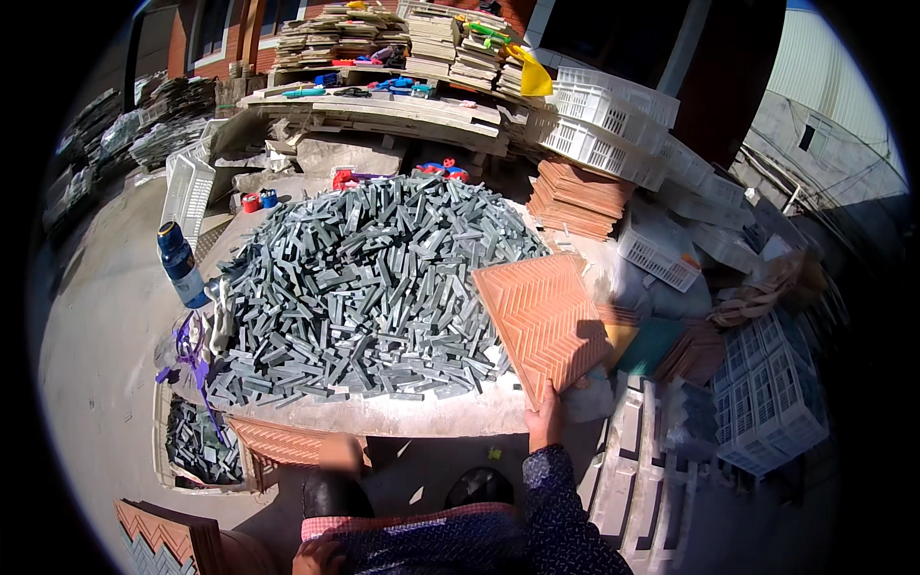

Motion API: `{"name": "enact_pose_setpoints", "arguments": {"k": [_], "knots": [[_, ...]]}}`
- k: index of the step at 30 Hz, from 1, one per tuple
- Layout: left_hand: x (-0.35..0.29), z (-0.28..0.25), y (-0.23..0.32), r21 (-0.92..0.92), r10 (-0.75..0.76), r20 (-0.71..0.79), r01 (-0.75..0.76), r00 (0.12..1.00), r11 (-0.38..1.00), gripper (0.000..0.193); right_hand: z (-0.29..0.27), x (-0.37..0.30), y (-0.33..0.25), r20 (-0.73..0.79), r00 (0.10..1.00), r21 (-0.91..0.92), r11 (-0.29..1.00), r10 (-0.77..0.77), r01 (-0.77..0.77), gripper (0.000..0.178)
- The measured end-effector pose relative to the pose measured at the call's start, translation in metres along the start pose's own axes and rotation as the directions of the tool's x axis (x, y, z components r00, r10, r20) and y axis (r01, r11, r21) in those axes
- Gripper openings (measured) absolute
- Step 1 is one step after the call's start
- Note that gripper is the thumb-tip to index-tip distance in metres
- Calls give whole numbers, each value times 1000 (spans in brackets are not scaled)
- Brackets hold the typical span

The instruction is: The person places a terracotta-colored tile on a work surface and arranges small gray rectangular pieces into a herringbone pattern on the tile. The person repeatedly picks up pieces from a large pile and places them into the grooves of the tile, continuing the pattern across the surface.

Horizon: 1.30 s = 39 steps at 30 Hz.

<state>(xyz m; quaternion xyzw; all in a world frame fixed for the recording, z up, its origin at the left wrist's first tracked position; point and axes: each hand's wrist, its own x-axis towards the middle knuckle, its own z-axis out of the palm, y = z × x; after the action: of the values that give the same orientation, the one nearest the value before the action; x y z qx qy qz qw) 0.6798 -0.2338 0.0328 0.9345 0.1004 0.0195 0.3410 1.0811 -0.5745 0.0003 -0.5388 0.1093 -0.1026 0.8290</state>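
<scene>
two bare hands show in my feed, far from where i sit; the right hand (544, 422) has the near corner of an orange grooved panel (537, 321) pinched, thumb on the upper face, the other fingers mostly hidden from me; the panel lies tilted at the right end of a worktable (383, 417), its zigzag ridges facing up, its left edge against the side of a big heap of grey strips (374, 287); i cannot tell whether it rests on the table or is held just above it; a dark shadow falls on its right side; the left hand (319, 556) is low at the lower edge of my view, by a pink checked cloth (393, 524) on the lap; its fingers look bent, but i cannot tell whether they pinch anything.

on the left of the heap i see a dark blue bottle (182, 268) leaning a little, and a tangle of purple ribbon (196, 359) nearer the front; below the table's left corner sits a bin of grey pieces (201, 446), with another orange panel (287, 442) slanting just beside it; at my lower left stands a group of panels (172, 527), the foremost partly covered with grey strips; beyond the right end of the heap there is a stack of orange panels (580, 199), with white plastic crates (609, 115) piled just behind; a slatted pallet (637, 479) lies to the right of the person.
</scene>
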Motion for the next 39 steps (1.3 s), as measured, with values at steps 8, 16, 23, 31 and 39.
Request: {"name": "enact_pose_setpoints", "arguments": {"k": [8, 16, 23, 31, 39], "knots": [[18, -31, 15, -668, -254, 204, 324, 945, 670, 38, -68, -151, -38, 182, 978, 78, 993, -105, 92, 46], [58, 16, -2, -967, -55, 140, 148, 989, 208, 48, -69, -292, -26, 308, 868, -193, 919, 388, -342, 44], [-35, 30, -81, -437, -117, -253, -6, 960, 900, 46, -69, -357, 38, 279, 760, -400, 790, 587, -464, 46], [-40, 21, -91, 139, 295, -181, -273, 938, 952, 28, -77, -351, 75, 336, 718, -313, 791, 610, -526, 52], [-18, 13, -85, 201, 508, 66, -510, 859, 836, 37, -77, -336, 76, 284, 707, -335, 758, 647, -559, 53]]}}
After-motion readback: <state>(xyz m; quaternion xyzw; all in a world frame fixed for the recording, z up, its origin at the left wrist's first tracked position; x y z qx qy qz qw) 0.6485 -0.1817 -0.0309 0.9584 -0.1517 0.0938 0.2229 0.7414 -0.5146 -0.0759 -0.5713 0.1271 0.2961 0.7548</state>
